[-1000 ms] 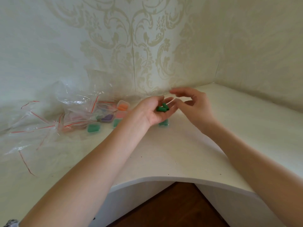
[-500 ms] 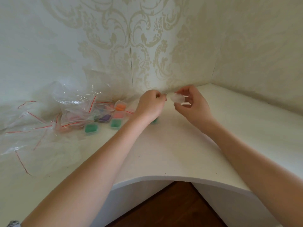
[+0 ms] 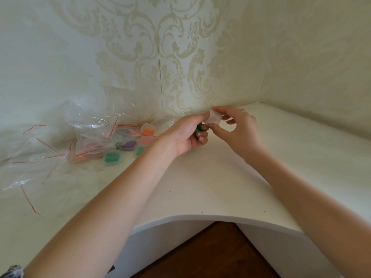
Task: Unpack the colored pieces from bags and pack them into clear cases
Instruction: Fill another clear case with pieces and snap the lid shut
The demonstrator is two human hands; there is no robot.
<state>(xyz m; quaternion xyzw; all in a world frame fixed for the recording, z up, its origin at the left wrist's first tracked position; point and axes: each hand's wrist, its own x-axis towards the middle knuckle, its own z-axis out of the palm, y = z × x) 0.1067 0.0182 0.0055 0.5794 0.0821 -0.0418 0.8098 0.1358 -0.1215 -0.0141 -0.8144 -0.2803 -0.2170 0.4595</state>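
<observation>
Since half a second earlier, raised small clear plastic case (image 3: 213,118) slightly above table (image 3: 200,187); pinched between left hand (image 3: 185,135), gripping green pieces (image 3: 198,127), and right hand (image 3: 239,129). Best kept level, opening upward.

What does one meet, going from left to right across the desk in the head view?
Empty bags → green filled case → purple case → orange case → left hand → clear case → right hand.

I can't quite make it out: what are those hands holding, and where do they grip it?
Both hands pinch a small clear case by its edges: right hand at its right side, left hand at its left. The left hand also holds green pieces in its curled fingers.
</observation>
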